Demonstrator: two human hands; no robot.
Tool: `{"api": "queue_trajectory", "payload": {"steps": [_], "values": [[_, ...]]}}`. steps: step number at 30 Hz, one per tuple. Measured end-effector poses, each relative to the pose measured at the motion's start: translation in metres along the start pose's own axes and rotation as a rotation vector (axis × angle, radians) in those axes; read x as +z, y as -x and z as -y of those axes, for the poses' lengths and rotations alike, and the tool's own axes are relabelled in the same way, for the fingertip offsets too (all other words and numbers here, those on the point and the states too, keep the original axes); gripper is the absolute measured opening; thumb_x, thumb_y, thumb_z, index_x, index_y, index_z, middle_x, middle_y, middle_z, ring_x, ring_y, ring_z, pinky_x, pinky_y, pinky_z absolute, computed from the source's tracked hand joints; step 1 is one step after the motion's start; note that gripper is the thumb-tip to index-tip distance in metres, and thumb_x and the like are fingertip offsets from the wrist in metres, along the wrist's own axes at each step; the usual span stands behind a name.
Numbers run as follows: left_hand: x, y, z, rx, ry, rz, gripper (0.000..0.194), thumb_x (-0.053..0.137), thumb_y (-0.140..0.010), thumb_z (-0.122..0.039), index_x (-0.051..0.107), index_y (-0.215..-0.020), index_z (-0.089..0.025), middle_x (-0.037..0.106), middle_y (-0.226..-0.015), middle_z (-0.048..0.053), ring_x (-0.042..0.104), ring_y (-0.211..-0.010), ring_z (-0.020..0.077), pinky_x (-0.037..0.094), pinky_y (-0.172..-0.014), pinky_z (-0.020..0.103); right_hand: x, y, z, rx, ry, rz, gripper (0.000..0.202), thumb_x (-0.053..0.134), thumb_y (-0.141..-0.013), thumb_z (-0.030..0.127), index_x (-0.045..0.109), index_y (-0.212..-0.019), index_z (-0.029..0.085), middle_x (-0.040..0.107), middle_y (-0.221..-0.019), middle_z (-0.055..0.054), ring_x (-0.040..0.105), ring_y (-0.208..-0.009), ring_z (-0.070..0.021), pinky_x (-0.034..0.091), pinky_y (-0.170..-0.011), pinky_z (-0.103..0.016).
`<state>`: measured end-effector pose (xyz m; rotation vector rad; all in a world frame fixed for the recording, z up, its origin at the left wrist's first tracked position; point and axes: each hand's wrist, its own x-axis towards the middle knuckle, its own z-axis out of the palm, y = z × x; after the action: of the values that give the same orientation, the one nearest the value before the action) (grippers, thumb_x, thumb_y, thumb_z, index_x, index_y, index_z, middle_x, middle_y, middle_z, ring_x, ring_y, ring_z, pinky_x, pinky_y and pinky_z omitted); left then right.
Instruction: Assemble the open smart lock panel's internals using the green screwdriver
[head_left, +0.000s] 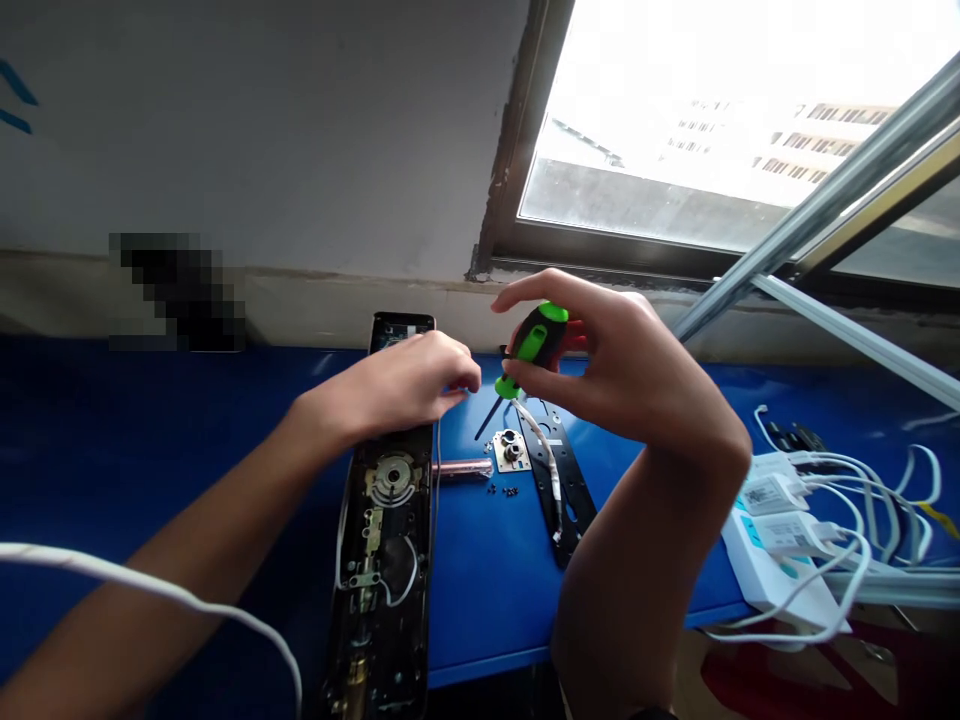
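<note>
My right hand (592, 350) grips a green and black screwdriver (536, 345), its shaft pointing down and to the left. Over the upper part of a long black device housing (394, 470), my left hand (420, 380) has its thumb and fingertips pressed together; what they hold, if anything, is too small to make out. Metal parts and thin wires show inside the open housing. Right of it lie a square metal plate with a round hub (512, 451), a copper-coloured rod (465, 468), several small dark screws (510, 491) and a black perforated plate (574, 490) with a white-wrapped cable (551, 460).
A white power strip (776, 560) with plugged-in chargers and tangled white cables stands at the right of the blue table (487, 620). Metal bars cross in front of the window. A white cable (150, 585) runs across the lower left, over my left forearm.
</note>
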<state>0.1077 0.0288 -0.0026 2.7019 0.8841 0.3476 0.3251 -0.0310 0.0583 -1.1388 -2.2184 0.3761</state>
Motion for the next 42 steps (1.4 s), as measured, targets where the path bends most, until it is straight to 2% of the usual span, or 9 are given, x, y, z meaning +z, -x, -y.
{"api": "queue_trajectory", "payload": {"steps": [4,7,10,14,19,24,29,34,42], "values": [[-0.019,0.03,0.012,-0.089,0.021,-0.195,0.027,0.055,-0.098,-0.026,0.077,-0.113,-0.022,0.075,-0.104,0.005,0.067,-0.084,0.0175,0.048,-0.074,0.03,0.008,-0.007,0.013,-0.078,-0.125,-0.198,0.05,0.071,-0.08,0.011,0.064,-0.127,0.027,0.073,-0.103,-0.002,0.073,-0.09,-0.0211,0.062,-0.076,-0.038],[-0.022,0.043,0.023,-0.159,0.016,-0.226,0.028,0.055,-0.098,-0.029,0.075,-0.117,-0.022,0.075,-0.106,0.004,0.068,-0.084,0.0174,0.049,-0.075,0.029,0.021,-0.015,0.019,-0.123,-0.177,-0.411,0.047,0.07,-0.081,0.011,0.063,-0.124,0.03,0.072,-0.107,-0.001,0.073,-0.093,-0.0216,0.063,-0.078,-0.039],[-0.019,0.048,0.032,-0.159,0.027,-0.229,0.027,0.054,-0.099,-0.029,0.076,-0.113,-0.022,0.075,-0.108,0.004,0.069,-0.088,0.0178,0.05,-0.078,0.029,0.035,-0.024,0.02,-0.154,-0.181,-0.493,0.045,0.069,-0.082,0.012,0.063,-0.123,0.03,0.072,-0.102,-0.001,0.074,-0.091,-0.0223,0.063,-0.073,-0.04],[-0.011,0.05,0.04,-0.154,0.031,-0.237,0.029,0.053,-0.1,-0.025,0.075,-0.116,-0.02,0.074,-0.111,0.005,0.069,-0.092,0.0189,0.052,-0.082,0.03,0.048,-0.034,0.022,-0.133,-0.144,-0.421,0.046,0.07,-0.081,0.011,0.064,-0.122,0.031,0.073,-0.102,-0.001,0.073,-0.091,-0.0243,0.06,-0.068,-0.042],[-0.003,0.05,0.046,-0.128,0.041,-0.19,0.026,0.053,-0.098,-0.018,0.075,-0.111,-0.019,0.072,-0.112,0.007,0.069,-0.096,0.0203,0.053,-0.086,0.033,0.055,-0.042,0.025,-0.109,-0.096,-0.329,0.046,0.07,-0.082,0.01,0.064,-0.121,0.033,0.073,-0.105,-0.001,0.072,-0.089,-0.0234,0.064,-0.075,-0.043],[-0.002,0.05,0.046,-0.14,0.082,-0.151,0.023,0.054,-0.094,-0.013,0.076,-0.101,-0.019,0.071,-0.106,0.006,0.067,-0.094,0.0195,0.053,-0.081,0.032,0.063,-0.048,0.021,-0.136,-0.059,-0.333,0.044,0.066,-0.085,0.012,0.062,-0.123,0.033,0.072,-0.1,0.001,0.07,-0.082,-0.0187,0.065,-0.074,-0.038],[-0.004,0.048,0.047,-0.129,0.112,-0.115,0.025,0.053,-0.094,-0.012,0.076,-0.101,-0.019,0.07,-0.106,0.006,0.066,-0.094,0.0196,0.052,-0.079,0.032,0.06,-0.052,0.024,-0.075,-0.04,-0.242,0.042,0.065,-0.085,0.012,0.064,-0.122,0.032,0.073,-0.103,-0.001,0.069,-0.082,-0.0196,0.065,-0.075,-0.039],[-0.005,0.048,0.05,-0.124,0.122,-0.125,0.025,0.052,-0.094,-0.012,0.075,-0.101,-0.019,0.071,-0.105,0.006,0.066,-0.094,0.0197,0.053,-0.079,0.032,0.059,-0.052,0.027,-0.052,0.009,-0.274,0.038,0.066,-0.087,0.018,0.065,-0.121,0.033,0.073,-0.1,-0.003,0.063,-0.07,-0.0183,0.064,-0.069,-0.041],[-0.008,0.048,0.046,-0.11,0.162,-0.112,0.024,0.054,-0.093,-0.011,0.075,-0.099,-0.019,0.071,-0.105,0.006,0.067,-0.091,0.0188,0.052,-0.076,0.03,0.059,-0.052,0.03,-0.061,0.003,-0.27,0.036,0.066,-0.087,0.017,0.065,-0.12,0.032,0.073,-0.096,-0.003,0.062,-0.069,-0.0181,0.063,-0.069,-0.04]]}}
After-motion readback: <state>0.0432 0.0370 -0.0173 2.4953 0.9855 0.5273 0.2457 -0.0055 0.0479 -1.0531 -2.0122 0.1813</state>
